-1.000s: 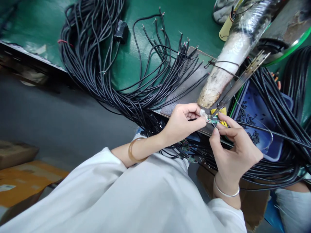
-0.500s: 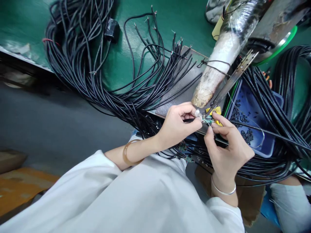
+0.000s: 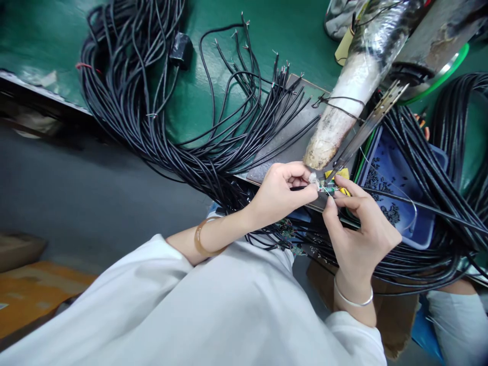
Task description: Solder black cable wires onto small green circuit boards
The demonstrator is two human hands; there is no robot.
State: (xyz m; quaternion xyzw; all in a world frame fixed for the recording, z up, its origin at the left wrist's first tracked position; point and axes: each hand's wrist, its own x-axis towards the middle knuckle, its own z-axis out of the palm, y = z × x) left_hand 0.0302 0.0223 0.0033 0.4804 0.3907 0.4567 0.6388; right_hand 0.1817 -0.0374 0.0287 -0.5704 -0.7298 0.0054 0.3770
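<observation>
My left hand [image 3: 284, 193] pinches the end of a black cable beside a small green circuit board [image 3: 328, 189]. Fingers of my right hand [image 3: 360, 223] close around the board's other side, where a second black cable [image 3: 392, 197] runs off to the right. The tip of a metal soldering tool [image 3: 356, 134] reaches down to the board between both hands. Just above my left fingertips is the stained end of a white wrapped tube [image 3: 324, 142]. A yellow piece [image 3: 337, 174] lies behind the board.
Bundled black cables [image 3: 145, 117] with stripped ends cover the green table [image 3: 224, 40] and a grey plate [image 3: 282, 140]. At right, a blue tray [image 3: 423, 236] holds small black parts near more cables [image 3: 450, 198]. Another person's light-clothed leg [image 3: 455, 315] shows at lower right.
The whole view has shifted slightly, so things appear a little to the right and lower. Both hands keep nearly the same grip at the board.
</observation>
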